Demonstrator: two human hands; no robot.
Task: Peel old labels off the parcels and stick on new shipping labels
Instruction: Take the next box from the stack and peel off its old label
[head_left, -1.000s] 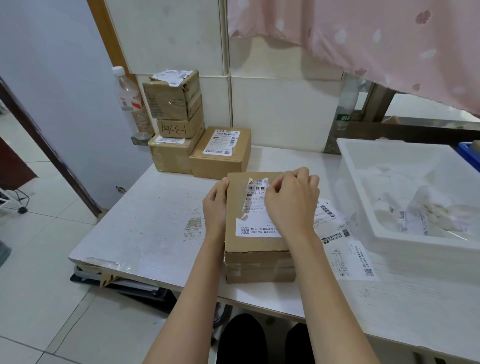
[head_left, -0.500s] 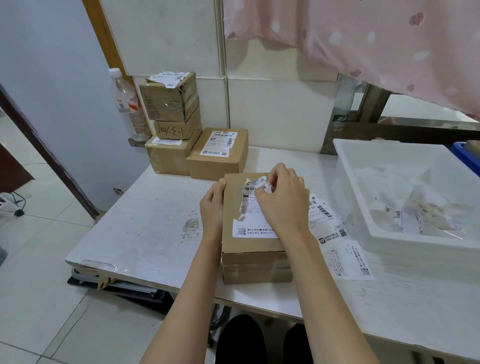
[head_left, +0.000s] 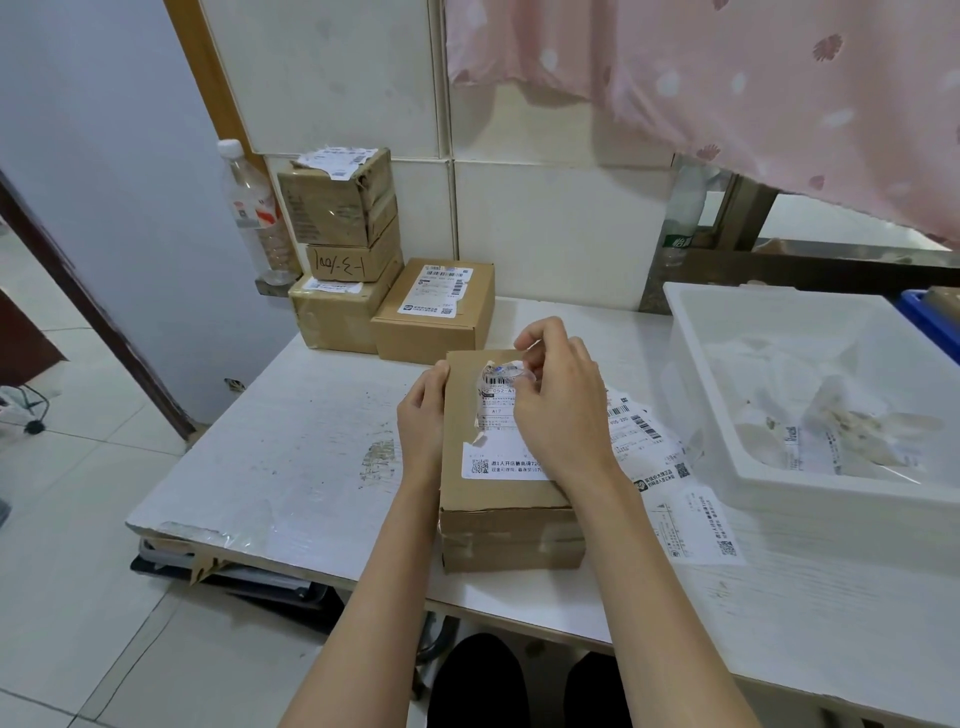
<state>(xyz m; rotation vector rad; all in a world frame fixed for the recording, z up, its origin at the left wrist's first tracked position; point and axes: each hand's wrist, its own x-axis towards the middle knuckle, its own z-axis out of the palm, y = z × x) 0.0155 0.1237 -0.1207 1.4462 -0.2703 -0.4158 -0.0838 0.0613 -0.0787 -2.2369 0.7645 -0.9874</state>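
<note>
A brown cardboard parcel (head_left: 506, 493) lies on the white table (head_left: 291, 436) in front of me. Its white old label (head_left: 498, 447) is torn along the left edge and curled up at the far end. My right hand (head_left: 558, 400) pinches that lifted far end of the label. My left hand (head_left: 422, 415) grips the parcel's left side and steadies it. Several fresh shipping labels (head_left: 670, 483) lie flat on the table just right of the parcel, partly hidden by my right forearm.
Three stacked parcels (head_left: 343, 249) and one labelled box (head_left: 434, 312) stand at the back left by the tiled wall, with a plastic bottle (head_left: 249, 208) beside them. A white bin (head_left: 810, 410) holding crumpled label scraps sits at the right. A pink cloth (head_left: 753, 88) hangs above.
My right hand has lifted the label's far end off the parcel and curled it up. My left hand has stayed on the parcel's left side.
</note>
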